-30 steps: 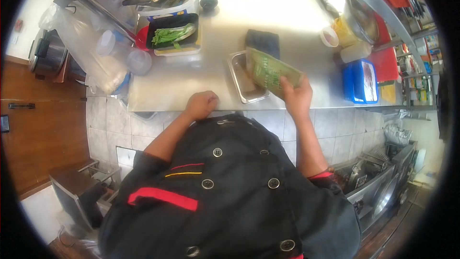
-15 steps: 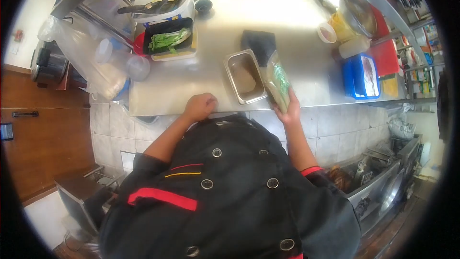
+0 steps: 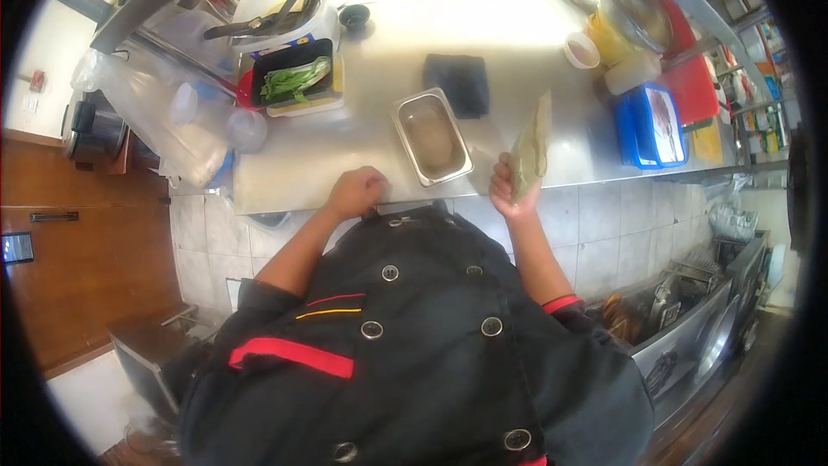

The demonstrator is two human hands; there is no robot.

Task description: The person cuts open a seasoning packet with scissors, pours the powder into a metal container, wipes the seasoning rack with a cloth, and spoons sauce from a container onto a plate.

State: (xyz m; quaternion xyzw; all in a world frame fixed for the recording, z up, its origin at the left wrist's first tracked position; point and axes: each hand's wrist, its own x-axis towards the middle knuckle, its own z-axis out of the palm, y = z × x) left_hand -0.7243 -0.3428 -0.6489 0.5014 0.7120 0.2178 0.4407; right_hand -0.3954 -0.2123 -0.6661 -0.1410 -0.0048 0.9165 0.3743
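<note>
My right hand grips the lower end of a plastic packet, which it holds tilted up above the counter's front edge. The packet looks pale olive-green and flat; its contents cannot be made out. My left hand rests at the counter edge with curled fingers and nothing visible in them. Between the two hands stands a rectangular steel container with a brownish layer in its bottom. A folded dark cloth lies just behind it, on the steel counter.
Toward the left, a black tray holds leafy greens beside a white tub with tongs. A blue container, a small cup and a metal bowl stand at the right. A plastic bag hangs far left.
My right hand has turned the packet over and lifted it away from the steel container, so its green printed side no longer shows. My left hand has stayed in place.
</note>
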